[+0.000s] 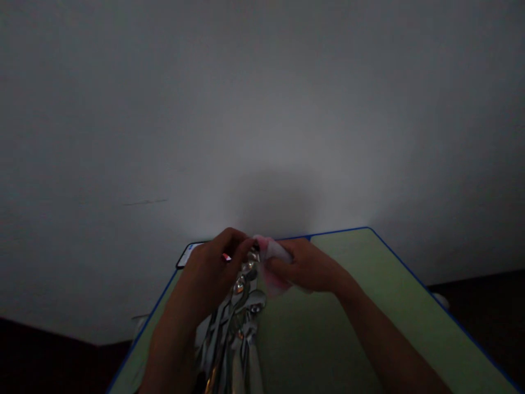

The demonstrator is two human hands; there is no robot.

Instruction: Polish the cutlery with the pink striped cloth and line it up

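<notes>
Near the far edge of a green table (328, 339), the right hand (309, 265) has its grip closed around a bunched pink-and-white cloth (275, 282), while the left hand (211, 271) meets it, its grip on anything too dim to tell. Cutlery (255, 302) lies heaped toward the left edge, below the hands. The cloth looks light and soft, best held by its folds; the metal seems stiff and slippery, best taken by the handles.
</notes>
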